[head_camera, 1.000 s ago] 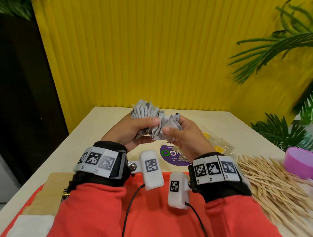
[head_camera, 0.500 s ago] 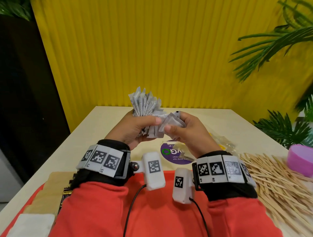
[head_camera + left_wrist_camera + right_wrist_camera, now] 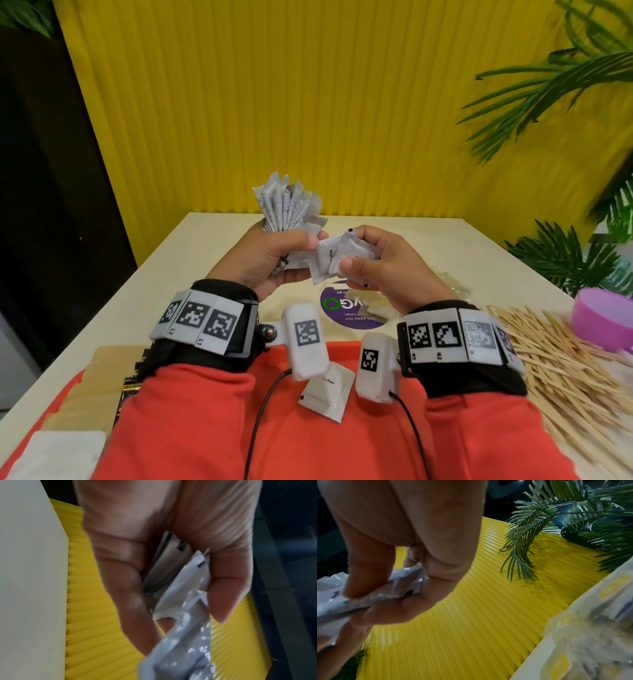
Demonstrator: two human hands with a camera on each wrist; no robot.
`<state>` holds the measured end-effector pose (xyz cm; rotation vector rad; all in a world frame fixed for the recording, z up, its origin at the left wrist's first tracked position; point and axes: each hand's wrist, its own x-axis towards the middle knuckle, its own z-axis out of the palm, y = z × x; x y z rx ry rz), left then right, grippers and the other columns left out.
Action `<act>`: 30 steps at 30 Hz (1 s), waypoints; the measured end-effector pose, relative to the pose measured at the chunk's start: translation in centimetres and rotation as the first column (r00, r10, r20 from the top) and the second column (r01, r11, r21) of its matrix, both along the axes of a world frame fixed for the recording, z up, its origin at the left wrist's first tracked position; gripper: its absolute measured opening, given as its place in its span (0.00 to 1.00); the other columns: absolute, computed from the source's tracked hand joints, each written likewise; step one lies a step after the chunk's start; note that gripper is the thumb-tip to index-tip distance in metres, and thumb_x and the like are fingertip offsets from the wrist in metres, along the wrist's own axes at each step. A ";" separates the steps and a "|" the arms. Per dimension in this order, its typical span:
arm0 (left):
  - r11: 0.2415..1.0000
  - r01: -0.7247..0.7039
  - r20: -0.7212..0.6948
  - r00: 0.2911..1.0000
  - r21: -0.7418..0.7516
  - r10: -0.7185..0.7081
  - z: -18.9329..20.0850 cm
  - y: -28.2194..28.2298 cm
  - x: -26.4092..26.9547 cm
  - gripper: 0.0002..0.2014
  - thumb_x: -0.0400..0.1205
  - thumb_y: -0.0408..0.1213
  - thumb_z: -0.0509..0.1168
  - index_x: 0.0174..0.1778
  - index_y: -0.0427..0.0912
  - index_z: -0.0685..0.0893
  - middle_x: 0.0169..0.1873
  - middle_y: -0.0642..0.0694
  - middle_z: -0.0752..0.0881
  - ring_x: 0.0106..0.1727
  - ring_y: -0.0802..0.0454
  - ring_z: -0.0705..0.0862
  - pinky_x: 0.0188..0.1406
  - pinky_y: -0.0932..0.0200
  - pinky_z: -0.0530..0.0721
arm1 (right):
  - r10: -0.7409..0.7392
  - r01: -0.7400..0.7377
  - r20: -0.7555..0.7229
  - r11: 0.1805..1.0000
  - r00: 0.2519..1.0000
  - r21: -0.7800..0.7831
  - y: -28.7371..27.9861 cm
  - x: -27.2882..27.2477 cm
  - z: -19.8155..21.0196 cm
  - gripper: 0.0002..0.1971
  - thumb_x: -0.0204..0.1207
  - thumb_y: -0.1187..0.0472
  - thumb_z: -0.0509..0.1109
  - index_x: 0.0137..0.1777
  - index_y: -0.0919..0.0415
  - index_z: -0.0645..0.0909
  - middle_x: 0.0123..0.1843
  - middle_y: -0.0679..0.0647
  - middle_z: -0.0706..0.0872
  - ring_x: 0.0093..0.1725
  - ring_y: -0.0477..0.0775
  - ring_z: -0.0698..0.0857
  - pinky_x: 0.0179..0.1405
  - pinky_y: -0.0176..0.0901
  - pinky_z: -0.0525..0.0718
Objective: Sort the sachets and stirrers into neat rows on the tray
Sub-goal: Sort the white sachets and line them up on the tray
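Bright, even indoor light; soft focus in the wrist views.
The head view is sharp at the centre, but the palm leaves [image 3: 548,85] at its right edge smear and the yellow wall [image 3: 308,102] bows. Both wrist views are blurred up close, with glare flecks on the foil sachets [image 3: 185,649] and dark, dim corners.

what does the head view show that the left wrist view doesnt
Only the head view shows the right hand, a loose coffee sachet on the red tray, the stirrers and the purple bowl. Only the left wrist view shows the sachets' lower ends tucked inside the palm. Both show the left hand gripping the sachet bundle, and the yellow wall.
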<state>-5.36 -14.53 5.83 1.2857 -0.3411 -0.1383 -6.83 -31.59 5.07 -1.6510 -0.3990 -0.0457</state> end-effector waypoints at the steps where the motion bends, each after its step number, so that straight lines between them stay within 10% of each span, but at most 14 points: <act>1: 1.000 0.002 0.002 1.000 -0.004 -0.002 0.0 0.0 0.0 0.16 0.62 0.30 0.67 0.46 0.42 0.85 0.36 0.48 0.90 0.36 0.50 0.89 0.38 0.51 0.89 | 0.008 -0.008 0.009 1.000 1.000 0.001 -0.1 -0.1 0.1 0.09 0.63 0.68 0.72 0.41 0.57 0.80 0.30 0.48 0.84 0.29 0.47 0.80 0.30 0.36 0.82; 15: 1.000 0.030 0.039 0.999 -0.008 -0.030 3.5 0.0 -2.7 0.13 0.72 0.25 0.68 0.49 0.44 0.83 0.36 0.49 0.90 0.39 0.52 0.89 0.37 0.58 0.88 | -0.176 0.175 0.131 0.984 0.976 0.025 -1.7 -3.7 3.8 0.14 0.66 0.78 0.72 0.39 0.57 0.79 0.31 0.51 0.81 0.25 0.40 0.78 0.26 0.33 0.77; 20: 0.999 0.045 0.033 0.998 0.003 -0.045 4.9 -0.5 -5.4 0.11 0.72 0.27 0.68 0.48 0.43 0.83 0.35 0.49 0.89 0.38 0.52 0.88 0.36 0.60 0.88 | -0.542 0.525 0.429 0.834 0.723 0.170 -0.5 -5.5 5.1 0.12 0.70 0.74 0.72 0.37 0.54 0.83 0.36 0.47 0.84 0.35 0.39 0.80 0.39 0.36 0.79; 30: 0.990 0.125 -0.037 0.991 -0.061 -0.128 5.4 -1.1 -11.3 0.04 0.76 0.35 0.64 0.44 0.43 0.84 0.35 0.48 0.90 0.38 0.53 0.89 0.37 0.61 0.88 | -0.232 0.635 0.879 0.766 0.417 -0.099 0.6 -11.1 3.7 0.10 0.69 0.68 0.70 0.48 0.63 0.90 0.40 0.56 0.88 0.35 0.57 0.87 0.29 0.43 0.82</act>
